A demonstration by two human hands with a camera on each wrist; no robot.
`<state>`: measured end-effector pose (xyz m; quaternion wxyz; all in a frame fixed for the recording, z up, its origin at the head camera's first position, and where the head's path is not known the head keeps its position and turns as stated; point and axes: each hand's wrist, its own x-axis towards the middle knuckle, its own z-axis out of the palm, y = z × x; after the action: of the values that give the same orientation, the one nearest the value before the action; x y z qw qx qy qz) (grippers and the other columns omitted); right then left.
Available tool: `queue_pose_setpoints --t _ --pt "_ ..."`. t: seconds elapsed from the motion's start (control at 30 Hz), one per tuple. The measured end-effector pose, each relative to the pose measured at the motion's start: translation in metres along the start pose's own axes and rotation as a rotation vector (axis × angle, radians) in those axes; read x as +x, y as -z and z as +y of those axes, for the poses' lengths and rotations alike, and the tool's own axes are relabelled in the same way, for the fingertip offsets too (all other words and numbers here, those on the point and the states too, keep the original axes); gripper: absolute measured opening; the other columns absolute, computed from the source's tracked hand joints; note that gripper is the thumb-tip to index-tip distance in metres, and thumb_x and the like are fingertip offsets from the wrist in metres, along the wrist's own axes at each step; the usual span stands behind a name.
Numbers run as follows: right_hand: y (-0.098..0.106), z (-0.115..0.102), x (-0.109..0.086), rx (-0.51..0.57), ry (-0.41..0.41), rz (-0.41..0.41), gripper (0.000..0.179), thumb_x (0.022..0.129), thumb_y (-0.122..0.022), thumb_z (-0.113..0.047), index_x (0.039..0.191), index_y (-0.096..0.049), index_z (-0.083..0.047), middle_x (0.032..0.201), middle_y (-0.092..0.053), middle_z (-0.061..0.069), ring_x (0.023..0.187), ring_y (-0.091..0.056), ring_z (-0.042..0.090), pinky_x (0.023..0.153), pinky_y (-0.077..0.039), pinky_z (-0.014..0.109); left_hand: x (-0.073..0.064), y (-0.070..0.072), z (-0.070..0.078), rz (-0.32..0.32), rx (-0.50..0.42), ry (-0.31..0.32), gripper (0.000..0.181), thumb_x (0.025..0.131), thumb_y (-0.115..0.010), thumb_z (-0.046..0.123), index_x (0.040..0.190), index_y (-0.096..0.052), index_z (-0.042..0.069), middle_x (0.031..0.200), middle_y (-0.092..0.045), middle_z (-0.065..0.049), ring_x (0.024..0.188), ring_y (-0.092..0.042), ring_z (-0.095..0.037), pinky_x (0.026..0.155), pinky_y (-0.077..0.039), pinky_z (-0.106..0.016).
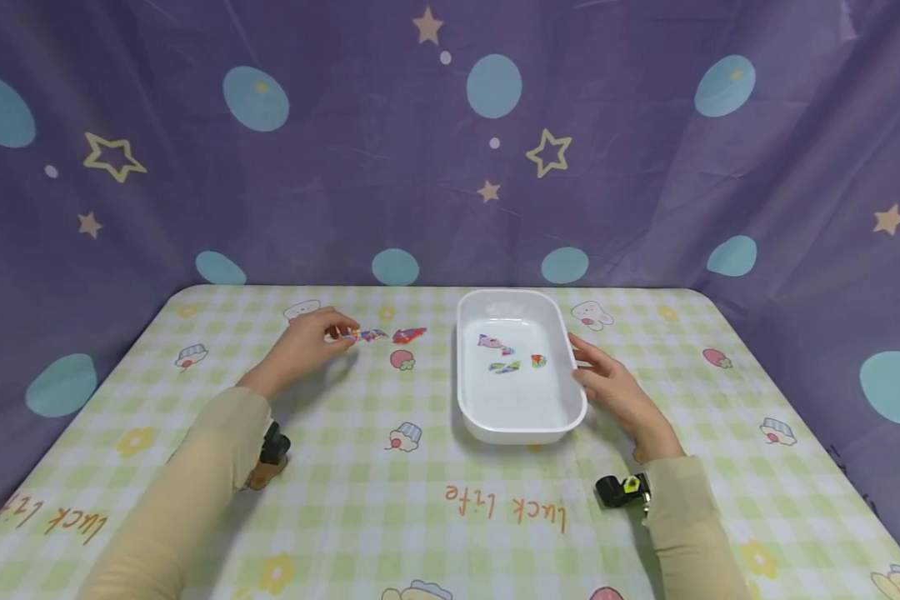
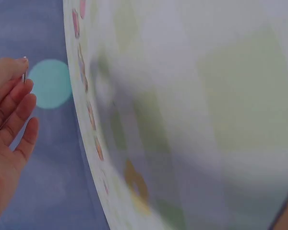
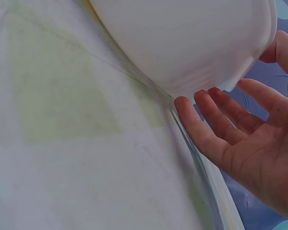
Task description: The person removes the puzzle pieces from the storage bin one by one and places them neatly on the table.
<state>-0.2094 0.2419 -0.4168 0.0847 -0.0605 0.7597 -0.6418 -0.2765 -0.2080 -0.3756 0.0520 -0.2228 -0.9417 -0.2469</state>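
Observation:
My left hand [image 1: 311, 337] pinches a thin small piece between thumb and fingertips; only a narrow shiny edge of this thin piece [image 2: 24, 76] shows in the left wrist view. Beside those fingertips lie small multicoloured pieces [image 1: 371, 335], and a red one [image 1: 408, 335] is just to their right. Their exact kind is too small to tell. My right hand [image 1: 617, 387] touches the right side of a white rectangular tray [image 1: 521, 412] with its fingertips, the fingers fairly straight in the right wrist view. Several colourful small pieces [image 1: 492, 341] lie on the tray's floor.
A green and white checked cloth [image 1: 345, 500] with printed cupcakes, fruit and flowers covers the table. Behind it hangs a purple curtain [image 1: 390, 167] with stars and blue spots. A small black camera is strapped at each wrist.

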Motion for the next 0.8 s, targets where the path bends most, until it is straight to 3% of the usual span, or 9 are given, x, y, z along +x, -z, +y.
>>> queue_pose_setpoints --t 0.17,0.53,0.8 --pt "-0.001 -0.002 -0.001 0.006 0.003 -0.008 0.06 0.09 -0.051 -0.012 0.144 -0.025 -0.015 0.139 -0.032 0.02 0.101 -0.052 0.003 0.081 -0.048 0.022 -0.003 0.0 -0.016 0.0 0.056 0.005 0.025 0.084 -0.063 0.015 0.107 -0.065 0.004 0.094 -0.063 -0.007 0.08 -0.056 -0.019 0.071 -0.044 -0.036" --pt "-0.002 -0.003 -0.002 0.012 -0.005 -0.013 0.061 0.09 -0.052 -0.012 0.144 -0.025 -0.016 0.14 -0.032 0.019 0.102 -0.051 0.003 0.083 -0.047 0.022 -0.012 0.01 -0.037 -0.067 0.177 0.121 0.027 0.086 -0.061 0.019 0.109 -0.065 0.007 0.088 -0.064 -0.006 0.075 -0.057 -0.018 0.063 -0.045 -0.035" --pt "0.0 -0.001 0.0 -0.002 0.0 -0.009 0.061 0.089 -0.053 -0.014 0.144 -0.026 -0.016 0.139 -0.032 0.019 0.103 -0.051 0.005 0.082 -0.048 0.023 -0.012 0.009 -0.055 -0.059 0.195 0.166 0.026 0.084 -0.062 0.019 0.107 -0.066 0.007 0.087 -0.065 -0.007 0.073 -0.058 -0.018 0.06 -0.044 -0.033"
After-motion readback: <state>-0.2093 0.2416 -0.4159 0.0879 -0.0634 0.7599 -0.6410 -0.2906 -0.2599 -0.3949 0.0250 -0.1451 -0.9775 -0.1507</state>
